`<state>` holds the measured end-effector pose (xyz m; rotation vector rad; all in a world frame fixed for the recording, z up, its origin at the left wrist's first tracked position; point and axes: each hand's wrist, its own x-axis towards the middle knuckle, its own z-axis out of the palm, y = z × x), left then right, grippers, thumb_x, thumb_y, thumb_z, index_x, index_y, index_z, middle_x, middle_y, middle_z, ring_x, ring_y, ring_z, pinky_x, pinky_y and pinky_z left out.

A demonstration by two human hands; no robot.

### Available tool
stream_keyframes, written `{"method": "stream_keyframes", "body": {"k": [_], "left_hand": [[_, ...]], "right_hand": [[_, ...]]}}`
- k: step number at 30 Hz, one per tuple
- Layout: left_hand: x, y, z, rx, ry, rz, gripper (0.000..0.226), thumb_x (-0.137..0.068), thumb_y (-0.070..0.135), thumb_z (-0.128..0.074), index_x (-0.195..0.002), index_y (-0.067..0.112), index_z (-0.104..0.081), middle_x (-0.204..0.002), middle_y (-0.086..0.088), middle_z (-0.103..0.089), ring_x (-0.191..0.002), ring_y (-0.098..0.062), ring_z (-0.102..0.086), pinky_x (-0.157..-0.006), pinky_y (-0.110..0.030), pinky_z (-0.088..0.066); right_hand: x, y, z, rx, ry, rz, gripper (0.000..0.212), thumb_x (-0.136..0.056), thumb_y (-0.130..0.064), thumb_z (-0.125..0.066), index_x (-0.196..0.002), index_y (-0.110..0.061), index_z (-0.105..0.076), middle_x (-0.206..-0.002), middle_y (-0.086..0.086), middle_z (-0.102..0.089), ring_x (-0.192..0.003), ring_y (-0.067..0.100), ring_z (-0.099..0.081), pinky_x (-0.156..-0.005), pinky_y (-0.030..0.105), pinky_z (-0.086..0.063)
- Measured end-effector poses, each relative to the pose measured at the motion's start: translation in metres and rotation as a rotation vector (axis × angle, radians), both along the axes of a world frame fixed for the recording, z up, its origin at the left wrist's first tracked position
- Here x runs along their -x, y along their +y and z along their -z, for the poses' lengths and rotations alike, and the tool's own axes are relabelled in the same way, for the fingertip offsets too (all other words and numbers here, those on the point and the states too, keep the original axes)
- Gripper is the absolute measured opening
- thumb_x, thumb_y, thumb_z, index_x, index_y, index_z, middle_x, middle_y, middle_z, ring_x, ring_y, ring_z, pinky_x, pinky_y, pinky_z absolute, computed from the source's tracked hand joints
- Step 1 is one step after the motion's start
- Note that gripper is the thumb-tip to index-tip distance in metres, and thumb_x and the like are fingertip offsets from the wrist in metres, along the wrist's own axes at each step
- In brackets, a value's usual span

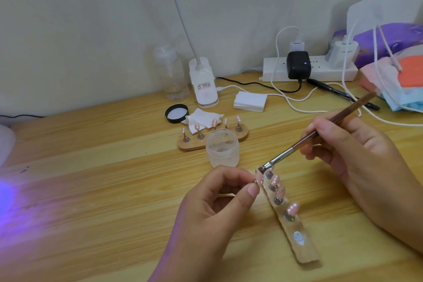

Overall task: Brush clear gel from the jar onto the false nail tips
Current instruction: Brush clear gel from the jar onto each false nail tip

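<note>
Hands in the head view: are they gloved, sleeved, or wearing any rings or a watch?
No. The left hand and right hand are both bare: no gloves, no rings, no watch or bracelet in view. No sleeve shows on either forearm up to the frame edge. The left thumbnail looks short and unpainted.

Left hand (212,201) pinching (thumb, forefinger); right hand (357,151) gripping.

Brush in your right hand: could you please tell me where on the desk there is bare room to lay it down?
Widest bare wood: left of the jar and lid, out to the left edge of the table, and forward past the left hand. Crowded: cables and power strip at back right; jar, far holder and near holder in the middle.
</note>
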<state>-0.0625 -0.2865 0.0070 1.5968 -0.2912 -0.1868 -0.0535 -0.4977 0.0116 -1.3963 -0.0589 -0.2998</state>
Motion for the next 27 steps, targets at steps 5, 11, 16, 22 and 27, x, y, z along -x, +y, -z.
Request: {"method": "stream_keyframes", "body": {"k": [5, 11, 16, 22, 27], "left_hand": [[0.0007, -0.0009, -0.0018, 0.031, 0.026, -0.026, 0.009, -0.073, 0.032, -0.072, -0.080, 0.028, -0.073, -0.080, 0.009, -0.067, -0.068, -0.003, -0.057, -0.066, -0.012, -0.046], [0.0005, -0.0014, -0.0035, 0.045, 0.021, -0.045, 0.013, -0.070, 0.038, -0.073, -0.079, 0.029, -0.073, -0.075, 0.011, -0.063, -0.065, -0.002, -0.052, -0.061, -0.010, -0.042], [-0.0003, -0.0026, -0.0030, 0.063, 0.038, -0.061, 0.015, -0.067, 0.037, -0.075, -0.081, 0.030, -0.074, -0.076, 0.009, -0.068, -0.067, 0.001, -0.059, -0.063, -0.010, -0.047], [-0.0013, -0.0036, -0.0016, 0.069, 0.070, -0.080, 0.011, -0.064, 0.029, -0.075, -0.075, 0.027, -0.072, -0.073, 0.005, -0.068, -0.064, -0.003, -0.059, -0.062, -0.012, -0.047], [-0.0011, -0.0022, -0.0017, 0.067, 0.065, -0.078, 0.022, -0.058, 0.040, -0.078, -0.077, 0.030, -0.073, -0.078, 0.005, -0.072, -0.065, -0.006, -0.059, -0.065, -0.016, -0.049]], "right_hand": [[-0.0060, -0.0036, 0.0019, -0.155, 0.064, -0.018, 0.023, -0.082, -0.032, -0.060, -0.083, -0.020, -0.079, -0.071, -0.001, -0.067, -0.067, 0.008, -0.064, -0.064, 0.018, -0.054], [-0.0076, -0.0029, -0.0010, -0.258, 0.085, -0.071, 0.026, -0.083, -0.028, -0.056, -0.081, -0.016, -0.079, -0.069, 0.001, -0.066, -0.066, 0.008, -0.064, -0.063, 0.018, -0.054], [-0.0060, -0.0036, -0.0001, -0.250, 0.074, -0.120, 0.023, -0.084, -0.027, -0.059, -0.083, -0.016, -0.079, -0.069, 0.003, -0.065, -0.066, 0.010, -0.064, -0.064, 0.020, -0.054], [-0.0035, -0.0019, -0.0012, -0.247, 0.066, -0.145, 0.019, -0.079, -0.020, -0.059, -0.078, -0.016, -0.078, -0.066, 0.004, -0.063, -0.061, 0.011, -0.062, -0.059, 0.019, -0.053], [-0.0019, -0.0007, -0.0030, -0.232, 0.036, -0.160, 0.020, -0.080, -0.017, -0.057, -0.078, -0.018, -0.077, -0.065, 0.004, -0.062, -0.061, 0.012, -0.062, -0.059, 0.020, -0.053]]}}
